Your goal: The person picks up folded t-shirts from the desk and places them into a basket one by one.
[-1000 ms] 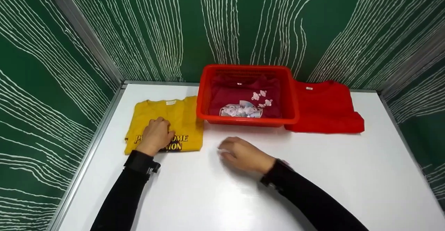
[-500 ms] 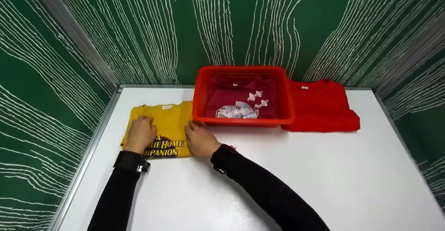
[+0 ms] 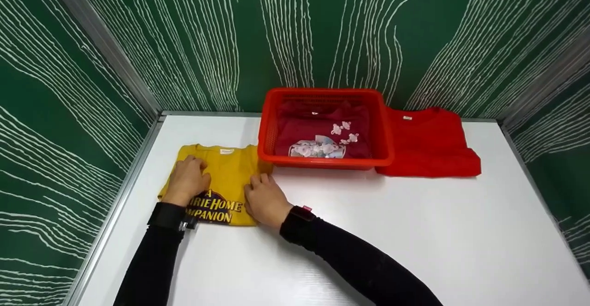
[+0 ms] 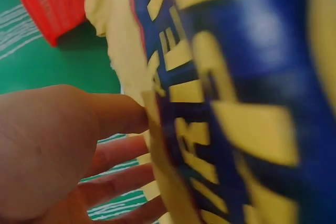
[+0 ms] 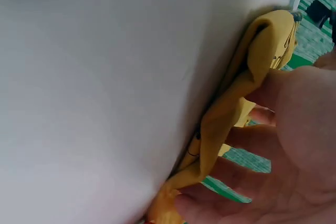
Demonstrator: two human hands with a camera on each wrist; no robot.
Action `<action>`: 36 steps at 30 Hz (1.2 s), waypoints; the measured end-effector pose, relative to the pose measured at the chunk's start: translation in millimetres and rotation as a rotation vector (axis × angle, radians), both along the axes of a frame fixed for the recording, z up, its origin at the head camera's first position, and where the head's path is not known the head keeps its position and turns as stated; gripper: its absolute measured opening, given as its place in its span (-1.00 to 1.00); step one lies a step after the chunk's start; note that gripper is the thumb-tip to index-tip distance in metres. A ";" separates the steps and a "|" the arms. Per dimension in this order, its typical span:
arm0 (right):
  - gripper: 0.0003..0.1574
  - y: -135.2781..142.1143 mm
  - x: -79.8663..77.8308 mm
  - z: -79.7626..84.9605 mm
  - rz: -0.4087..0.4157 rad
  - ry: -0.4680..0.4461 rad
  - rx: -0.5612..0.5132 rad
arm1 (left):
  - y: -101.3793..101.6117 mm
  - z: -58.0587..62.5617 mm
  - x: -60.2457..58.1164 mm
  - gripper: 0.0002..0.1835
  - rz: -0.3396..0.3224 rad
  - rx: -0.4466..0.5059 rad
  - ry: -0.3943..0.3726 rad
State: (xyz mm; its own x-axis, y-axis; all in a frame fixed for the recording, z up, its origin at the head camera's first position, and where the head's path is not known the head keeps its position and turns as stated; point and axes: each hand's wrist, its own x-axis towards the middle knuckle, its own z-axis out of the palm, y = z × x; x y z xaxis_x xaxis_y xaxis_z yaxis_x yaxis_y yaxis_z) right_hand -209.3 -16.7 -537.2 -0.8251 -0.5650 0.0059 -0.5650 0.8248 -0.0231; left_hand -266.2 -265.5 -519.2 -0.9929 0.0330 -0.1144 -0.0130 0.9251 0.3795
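Note:
A folded yellow T-shirt (image 3: 229, 170) with a dark blue and yellow lettered print lies at the table's left. My left hand (image 3: 186, 181) grips its left side; in the left wrist view, the thumb and fingers meet the raised edge of the printed cloth (image 4: 173, 145). At the shirt's right side, my right hand (image 3: 268, 201) holds the folded layers (image 5: 226, 114), thumb and fingers against the edge in the right wrist view. The shirt's upper right corner runs beneath the basket's rim in the head view. Both hands cover parts of the print and sides.
A red plastic basket (image 3: 322, 161) stands at the back middle, holding a folded maroon shirt (image 3: 299, 128) with a pink floral print. Right beside it lies a folded red shirt (image 3: 428, 144). Green walls (image 3: 295, 29) with white lines enclose the white table (image 3: 392, 232).
My right hand came left across the table to the yellow T-shirt's right side. My left hand shifted to its left side. The T-shirt has since slid toward me.

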 end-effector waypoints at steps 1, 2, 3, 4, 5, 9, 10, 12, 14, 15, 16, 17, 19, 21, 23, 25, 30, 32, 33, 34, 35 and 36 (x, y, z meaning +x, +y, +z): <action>-0.46 0.7 3.8 0.1 0.004 0.004 0.002 | 0.4 0.6 1.6 -0.48 0.001 0.005 -0.002; -0.46 1.4 7.9 0.3 0.010 0.005 0.005 | 1.0 1.2 3.5 -0.50 -0.001 0.007 -0.001; -0.45 2.2 12.2 0.4 0.016 0.007 0.007 | 1.8 1.8 5.6 -0.51 -0.003 0.007 -0.001; -0.45 3.3 16.9 0.8 0.022 0.011 0.012 | 2.4 2.1 7.7 -0.53 -0.009 0.004 0.003; -0.46 4.6 21.4 0.3 0.027 0.014 0.011 | 3.4 2.3 9.8 -0.56 -0.014 0.002 0.006; -0.45 14.7 36.9 -2.9 0.038 0.026 -0.005 | 10.4 3.4 17.1 -0.66 -0.032 -0.028 0.017; -0.45 19.4 40.1 -4.2 0.040 0.028 -0.020 | 14.0 3.1 18.9 -0.67 -0.033 -0.039 0.021; -0.45 31.2 45.5 -5.4 0.041 0.019 -0.051 | 23.4 2.7 23.5 -0.70 -0.034 -0.048 0.028; -0.45 45.4 49.5 -6.1 0.049 0.013 -0.080 | 33.5 1.9 29.2 -0.70 -0.044 -0.059 0.041; -0.45 53.1 51.3 -6.6 0.056 0.014 -0.088 | 38.8 1.3 32.5 -0.70 -0.050 -0.065 0.051; -0.45 60.2 52.8 -7.3 0.064 0.017 -0.099 | 43.4 0.7 35.7 -0.69 -0.062 -0.069 0.065; -0.44 67.8 54.2 -7.6 0.072 0.016 -0.101 | 47.9 -0.1 38.9 -0.69 -0.076 -0.071 0.080; -0.42 83.6 56.4 -9.8 0.089 0.022 -0.109 | 57.0 -1.5 44.5 -0.69 -0.112 -0.081 0.114; -0.40 99.9 58.1 -11.4 0.103 0.017 -0.125 | 67.3 -3.1 49.0 -0.70 -0.150 -0.081 0.156; -0.38 117.1 60.0 -11.3 0.104 -0.007 -0.141 | 78.6 -4.5 53.3 -0.73 -0.195 -0.078 0.189; -0.35 134.0 60.8 -10.0 0.100 -0.032 -0.163 | 90.0 -5.3 57.3 -0.76 -0.239 -0.079 0.227; -0.30 173.5 62.1 -6.3 0.053 -0.119 -0.201 | 116.5 -6.0 66.6 -0.78 -0.344 -0.080 0.269; -0.28 187.5 63.5 -5.3 0.012 -0.170 -0.210 | 126.2 -6.1 69.4 -0.78 -0.388 -0.076 0.268; -0.27 194.2 64.4 -4.6 -0.011 -0.195 -0.213 | 130.7 -6.2 70.5 -0.78 -0.410 -0.075 0.265; -0.26 200.7 65.4 -4.2 -0.033 -0.214 -0.218 | 134.9 -6.3 71.4 -0.77 -0.432 -0.074 0.264; -0.26 206.8 66.5 -3.8 -0.056 -0.232 -0.224 | 138.9 -6.6 72.1 -0.77 -0.449 -0.068 0.262; -0.26 212.5 67.8 -3.3 -0.076 -0.243 -0.232 | 142.7 -6.9 72.7 -0.75 -0.464 -0.061 0.260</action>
State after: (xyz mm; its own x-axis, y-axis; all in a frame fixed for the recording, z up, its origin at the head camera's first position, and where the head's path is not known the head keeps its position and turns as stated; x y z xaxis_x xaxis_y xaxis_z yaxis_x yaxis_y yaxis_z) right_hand -141.5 195.8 -540.5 -0.8579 -0.5084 -0.0750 -0.4570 0.8215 -0.3412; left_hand -193.5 -122.8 -526.1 -0.8716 0.4758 0.1177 0.4895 0.8318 0.2617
